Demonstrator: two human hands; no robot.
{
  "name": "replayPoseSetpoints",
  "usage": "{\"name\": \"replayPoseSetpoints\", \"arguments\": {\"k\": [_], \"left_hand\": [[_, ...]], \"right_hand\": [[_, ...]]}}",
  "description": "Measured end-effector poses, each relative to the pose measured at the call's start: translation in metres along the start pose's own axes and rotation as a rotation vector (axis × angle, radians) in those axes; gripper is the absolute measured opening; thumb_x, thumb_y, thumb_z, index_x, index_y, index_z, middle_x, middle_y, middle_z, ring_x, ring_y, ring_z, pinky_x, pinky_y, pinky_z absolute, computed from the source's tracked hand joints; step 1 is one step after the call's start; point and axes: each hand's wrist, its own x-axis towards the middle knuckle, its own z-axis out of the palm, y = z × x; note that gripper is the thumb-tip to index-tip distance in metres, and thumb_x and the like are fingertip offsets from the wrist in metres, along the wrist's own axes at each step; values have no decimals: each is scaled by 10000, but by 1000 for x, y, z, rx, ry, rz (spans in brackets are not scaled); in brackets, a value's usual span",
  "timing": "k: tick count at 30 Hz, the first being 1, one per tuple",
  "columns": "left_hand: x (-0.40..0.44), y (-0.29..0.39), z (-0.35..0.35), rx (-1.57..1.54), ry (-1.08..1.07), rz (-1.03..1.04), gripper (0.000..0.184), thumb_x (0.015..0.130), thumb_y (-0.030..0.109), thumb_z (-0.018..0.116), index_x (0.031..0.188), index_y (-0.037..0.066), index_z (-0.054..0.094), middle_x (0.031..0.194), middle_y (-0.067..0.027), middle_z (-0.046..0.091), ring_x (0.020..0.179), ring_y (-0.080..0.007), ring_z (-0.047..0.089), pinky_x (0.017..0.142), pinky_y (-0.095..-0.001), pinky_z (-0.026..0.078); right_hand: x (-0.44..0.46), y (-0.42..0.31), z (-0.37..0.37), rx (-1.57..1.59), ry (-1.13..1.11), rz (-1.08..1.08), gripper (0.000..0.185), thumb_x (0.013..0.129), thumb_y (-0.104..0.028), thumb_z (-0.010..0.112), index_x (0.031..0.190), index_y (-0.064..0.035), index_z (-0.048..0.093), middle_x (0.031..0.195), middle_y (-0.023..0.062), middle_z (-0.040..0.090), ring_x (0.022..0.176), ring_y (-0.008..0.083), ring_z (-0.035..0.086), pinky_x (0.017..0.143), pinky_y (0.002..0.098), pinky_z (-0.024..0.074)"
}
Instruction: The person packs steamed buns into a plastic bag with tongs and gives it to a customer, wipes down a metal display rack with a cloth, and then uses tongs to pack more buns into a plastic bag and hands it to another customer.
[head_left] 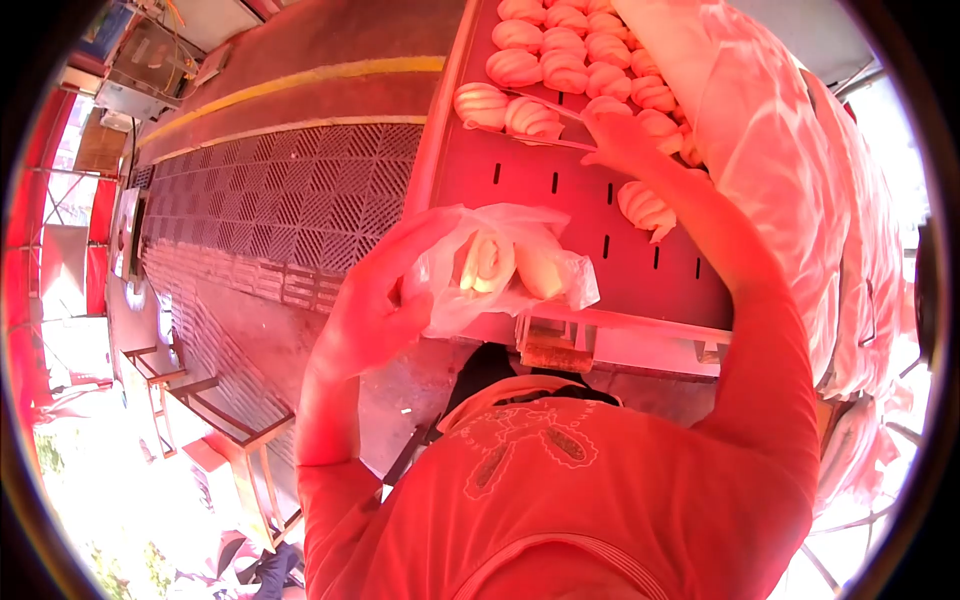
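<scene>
Holding pale, folded buns [487, 262] in a translucent bag [443, 283]

Left arm [330, 420] bent at elbow, left hand [370, 315] low with fingers curled. Right arm [755, 290] reaches farther forward, elbow outward; right hand's [630, 140] thumb and fingers apart.

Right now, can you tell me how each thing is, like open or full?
Plastic bag: rolls inside, mouth seemingly open.
Left hand: closed on the bag.
Right hand: thumb and fingers apart, grip unclear.
Swirled buns: mostly bunched in rows.
Slotted tray: partly filled.
Pale cover: creased, draped.
</scene>
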Motion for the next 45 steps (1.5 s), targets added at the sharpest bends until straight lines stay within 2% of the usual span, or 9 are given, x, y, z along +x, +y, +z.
{"name": "replayPoseSetpoints", "arguments": {"k": [6, 15, 21, 24, 27, 30, 34, 40, 45], "left_hand": [[27, 13, 9, -6, -4, 22, 590, 725, -64, 446, 1311, 5, 431, 1324, -114, 444, 1061, -99, 486, 767, -194, 419], [76, 38, 42, -71, -147, -48, 591, 715, -34, 499, 1301, 4, 429, 1017, -40, 550, 485, -53, 459, 425, -201, 397], [86, 41, 86, 352, -227, 341, 639, 689, -46, 466, 1321, 16, 399, 1182, -90, 501, 1040, -174, 538, 859, -291, 448], [75, 46, 100, 554, -253, 347, 642, 660, -48, 465, 1297, -8, 403, 1307, -145, 429, 1268, -254, 383, 1043, -339, 298], [90, 5, 95, 729, -63, 428, 637, 654, -49, 473, 1287, -9, 412, 1300, -169, 429, 1227, -288, 429, 1024, -333, 330], [101, -16, 74, 710, 39, 268, 627, 658, -41, 502, 1279, -14, 417, 1304, -176, 421, 1242, -303, 412, 1037, -335, 311], [105, -62, 6, 453, 170, 114, 655, 667, -73, 497, 1312, 0, 405, 1278, -116, 445, 878, -173, 586, 646, -278, 510], [102, -66, 2, 118, 185, 5, 619, 679, -36, 506, 1291, 19, 430, 1262, -119, 473, 1012, -207, 563, 559, -268, 515], [116, -62, -1, 379, 183, 220, 621, 684, -67, 492, 1298, 7, 428, 1278, -93, 471, 869, -147, 594, 658, -254, 484]], "right_hand": [[-31, -10, -13, 242, -123, 323, 590, 611, -298, 791, 1092, -79, 529, 826, 153, 608, 741, 294, 595, 663, 392, 460], [-246, -33, -174, 1018, -202, 514, 529, 568, -159, 800, 1051, -85, 596, 705, -19, 493, 620, 70, 434, 544, 230, 337], [-253, -76, -179, 1011, -425, 569, 468, 581, -163, 784, 986, -36, 586, 641, 31, 503, 591, 101, 463, 556, 273, 395], [-223, -73, -160, 1024, -375, 608, 403, 578, -166, 780, 883, -14, 565, 636, 26, 496, 594, 93, 462, 554, 277, 393], [-165, -84, -109, 501, 312, 234, 356, 622, -258, 745, 779, -16, 535, 689, 82, 573, 633, 196, 575, 580, 337, 426], [-96, -107, -71, 27, 130, 428, 358, 697, -363, 657, 829, -45, 557, 817, 109, 604, 810, 280, 601, 645, 394, 464], [-88, -97, -91, 228, -67, 395, 509, 689, -295, 677, 1116, -63, 527, 1005, 109, 598, 914, 289, 585, 743, 387, 480], [-138, -73, -82, 1032, 150, 653, 546, 640, -271, 783, 1096, -78, 554, 956, 95, 610, 903, 275, 594, 785, 346, 467], [-56, -60, -12, 666, 367, 852, 510, 663, -191, 770, 1088, -27, 543, 809, 16, 547, 746, 116, 542, 676, 265, 458]]}}
